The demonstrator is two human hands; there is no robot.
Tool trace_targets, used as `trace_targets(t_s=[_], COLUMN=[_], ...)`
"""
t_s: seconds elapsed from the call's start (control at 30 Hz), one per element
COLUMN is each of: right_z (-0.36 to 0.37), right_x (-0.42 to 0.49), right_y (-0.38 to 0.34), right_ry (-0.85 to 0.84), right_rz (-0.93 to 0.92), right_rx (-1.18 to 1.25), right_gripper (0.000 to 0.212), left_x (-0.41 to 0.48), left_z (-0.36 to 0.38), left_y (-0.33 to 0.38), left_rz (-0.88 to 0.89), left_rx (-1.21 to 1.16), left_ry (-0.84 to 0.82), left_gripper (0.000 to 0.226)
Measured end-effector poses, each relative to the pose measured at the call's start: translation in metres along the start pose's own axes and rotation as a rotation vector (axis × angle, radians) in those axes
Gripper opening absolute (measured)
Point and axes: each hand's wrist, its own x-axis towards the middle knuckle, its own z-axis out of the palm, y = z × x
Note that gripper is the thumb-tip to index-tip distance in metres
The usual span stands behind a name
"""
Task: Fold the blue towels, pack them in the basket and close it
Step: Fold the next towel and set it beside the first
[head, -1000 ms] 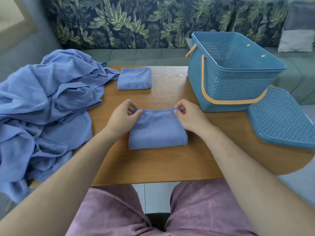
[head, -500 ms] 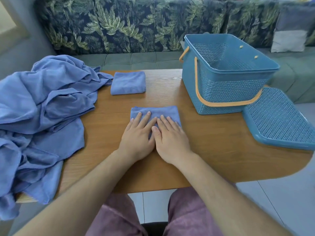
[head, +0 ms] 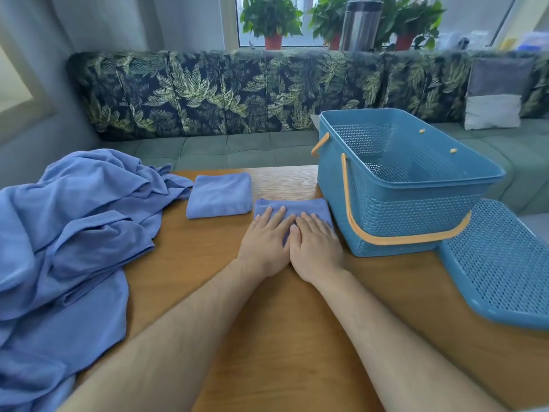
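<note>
Blue basket (head: 386, 209) beside folded towel (head: 297, 204), lid (head: 505, 263) alongside

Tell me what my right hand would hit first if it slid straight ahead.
Likely nothing: the right hand, flat on the folded towel, points at bare table just left of the basket. Its wall runs close, so depth leaves some doubt.

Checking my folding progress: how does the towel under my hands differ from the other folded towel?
The towel under the hands is pressed by the left hand and right hand; the other folded towel lies untouched. The first sits beside the basket, the second beside the unfolded pile. Both are blue, folded, on the table.
</note>
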Motion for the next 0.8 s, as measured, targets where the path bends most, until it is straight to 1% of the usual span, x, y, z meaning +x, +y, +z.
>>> trace_targets(t_s=[0.1, 0.13, 0.2, 0.27, 0.3, 0.43, 0.5, 0.67, 0.8], right_z=[0.006, 0.007, 0.009, 0.010, 0.011, 0.013, 0.016, 0.027, 0.028], right_x=[0.020, 0.025, 0.035, 0.043, 0.048, 0.071, 0.083, 0.104, 0.106], right_y=[0.004, 0.005, 0.007, 0.006, 0.006, 0.001, -0.005, -0.015, -0.018], right_ry=[0.035, 0.049, 0.074, 0.072, 0.057, 0.006, 0.016, 0.024, 0.045], right_rz=[-0.002, -0.003, -0.005, -0.015, -0.021, -0.029, -0.024, -0.046, -0.094], right_rx=[0.008, 0.012, -0.004, -0.041, -0.047, -0.034, -0.050, -0.055, -0.033], right_gripper=[0.054, 0.057, 0.063, 0.067, 0.066, 0.059, 0.058, 0.057, 0.054], left_x=[0.021, 0.025, 0.029, 0.026, 0.025, 0.023, 0.023, 0.023, 0.024], left_z=[0.004, 0.005, 0.004, -0.001, -0.005, -0.019, -0.017, -0.011, -0.011], left_y=[-0.005, -0.006, -0.011, -0.025, -0.037, -0.081, -0.083, -0.081, -0.080], left_rz=[0.014, 0.008, -0.023, -0.048, -0.074, -0.238, -0.247, -0.277, -0.288], left_rx=[-0.015, -0.031, -0.049, -0.006, 0.024, 0.049, 0.057, 0.113, 0.110], left_ry=[-0.030, -0.014, 0.100, 0.256, 0.289, 0.188, 0.209, 0.244, 0.234], left_gripper=[0.052, 0.050, 0.051, 0.054, 0.055, 0.062, 0.060, 0.047, 0.050])
